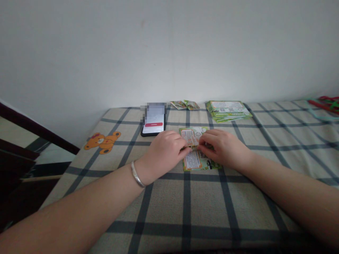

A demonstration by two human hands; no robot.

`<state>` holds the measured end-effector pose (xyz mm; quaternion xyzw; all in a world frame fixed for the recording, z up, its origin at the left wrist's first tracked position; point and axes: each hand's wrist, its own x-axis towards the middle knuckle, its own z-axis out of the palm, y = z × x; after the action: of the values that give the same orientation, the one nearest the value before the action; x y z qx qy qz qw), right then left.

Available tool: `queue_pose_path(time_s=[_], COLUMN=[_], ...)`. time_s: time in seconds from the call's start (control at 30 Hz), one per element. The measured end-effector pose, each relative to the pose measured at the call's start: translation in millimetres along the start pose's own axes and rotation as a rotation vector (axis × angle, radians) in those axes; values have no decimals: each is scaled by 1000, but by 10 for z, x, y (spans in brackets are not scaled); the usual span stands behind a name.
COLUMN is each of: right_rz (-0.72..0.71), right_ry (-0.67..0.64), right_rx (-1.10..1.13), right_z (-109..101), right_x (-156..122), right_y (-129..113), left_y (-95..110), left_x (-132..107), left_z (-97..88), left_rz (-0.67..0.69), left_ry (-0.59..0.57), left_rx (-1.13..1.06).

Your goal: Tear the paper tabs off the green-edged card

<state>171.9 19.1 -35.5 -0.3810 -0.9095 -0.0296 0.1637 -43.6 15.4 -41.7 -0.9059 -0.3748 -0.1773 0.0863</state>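
A printed green-and-white paper card (192, 160) with text panels and a small panda picture lies on the checked cloth. Across its middle runs a line that looks like a fold. My left hand (168, 151), wearing a silver bangle (137, 175) at the wrist, pinches the card at the left end of this line. From the other side my right hand (225, 146) grips it with thumb and curled fingers, which cover part of the print. The two thumbs almost meet.
Against the wall stand a phone (153, 121) with a lit screen, two small crumpled foil packets (184, 104) and a stack of similar printed cards (228, 109). A bear cutout (102, 141) lies at left. Red and green items (327, 104) sit far right.
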Motion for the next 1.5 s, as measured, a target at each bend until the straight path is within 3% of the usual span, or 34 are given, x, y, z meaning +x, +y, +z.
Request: queue_pose_path(time_s=[0.7, 1.5], right_rz=[177, 132], right_ry=[13, -6], right_rx=[182, 142], right_z=[19, 50], right_x=[13, 28], right_y=[25, 14], left_y=[-48, -45], left_x=[68, 86], left_z=[66, 71], left_rz=[53, 83], left_ry=[67, 61], left_rx=[-182, -137])
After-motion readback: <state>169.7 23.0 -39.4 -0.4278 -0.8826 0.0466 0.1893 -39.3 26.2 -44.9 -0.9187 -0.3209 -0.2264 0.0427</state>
